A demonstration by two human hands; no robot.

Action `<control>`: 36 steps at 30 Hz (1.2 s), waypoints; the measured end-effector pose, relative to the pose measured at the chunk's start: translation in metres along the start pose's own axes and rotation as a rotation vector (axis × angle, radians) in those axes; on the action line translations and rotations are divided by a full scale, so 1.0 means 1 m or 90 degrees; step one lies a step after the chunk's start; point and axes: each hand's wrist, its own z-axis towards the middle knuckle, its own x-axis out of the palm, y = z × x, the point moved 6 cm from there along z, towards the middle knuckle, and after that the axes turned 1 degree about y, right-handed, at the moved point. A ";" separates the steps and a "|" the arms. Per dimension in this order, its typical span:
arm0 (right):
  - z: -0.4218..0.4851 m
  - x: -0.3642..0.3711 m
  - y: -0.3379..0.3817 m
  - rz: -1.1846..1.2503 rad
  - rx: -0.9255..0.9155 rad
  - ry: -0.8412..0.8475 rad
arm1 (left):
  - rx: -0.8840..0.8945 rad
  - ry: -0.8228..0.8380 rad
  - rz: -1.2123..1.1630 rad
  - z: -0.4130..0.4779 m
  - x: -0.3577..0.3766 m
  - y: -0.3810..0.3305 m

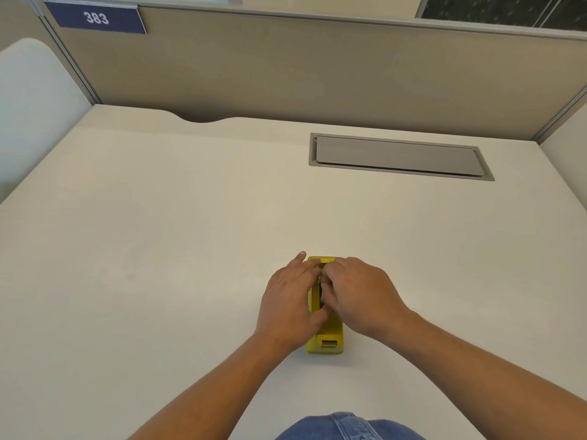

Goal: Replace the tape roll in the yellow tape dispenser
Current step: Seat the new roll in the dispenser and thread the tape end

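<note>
The yellow tape dispenser lies lengthwise on the white desk, its cutter end toward me. My left hand grips its left side, the thumb hooked over the body and the index finger stretched past the far end. My right hand is curled over the top of the dispenser, its fingertips pressed into the roll cavity between the two hands. A dark sliver shows in that gap. The tape roll itself is hidden under my fingers.
A grey cable hatch is set into the desk at the back right. A beige partition with a blue "383" sign closes off the far edge. A blue denim knee shows at the bottom.
</note>
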 end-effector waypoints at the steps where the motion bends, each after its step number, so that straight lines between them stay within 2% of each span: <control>1: 0.000 0.001 -0.001 0.010 0.008 0.007 | -0.006 0.004 -0.004 0.000 0.000 0.001; 6: -0.002 0.003 -0.006 0.072 0.061 0.031 | -0.001 0.033 -0.022 -0.003 -0.001 0.000; 11: -0.007 0.004 -0.007 0.102 0.073 0.039 | 0.035 0.162 0.043 -0.008 0.004 0.004; 16: -0.014 0.006 -0.004 0.116 0.070 0.037 | 0.085 0.233 0.121 -0.012 0.006 0.012; 27: -0.044 0.010 0.012 0.121 0.041 0.029 | 0.097 0.194 0.155 -0.010 0.007 0.011; 36: -0.072 0.011 0.029 0.052 -0.014 -0.048 | 0.077 0.141 0.138 -0.020 0.008 0.012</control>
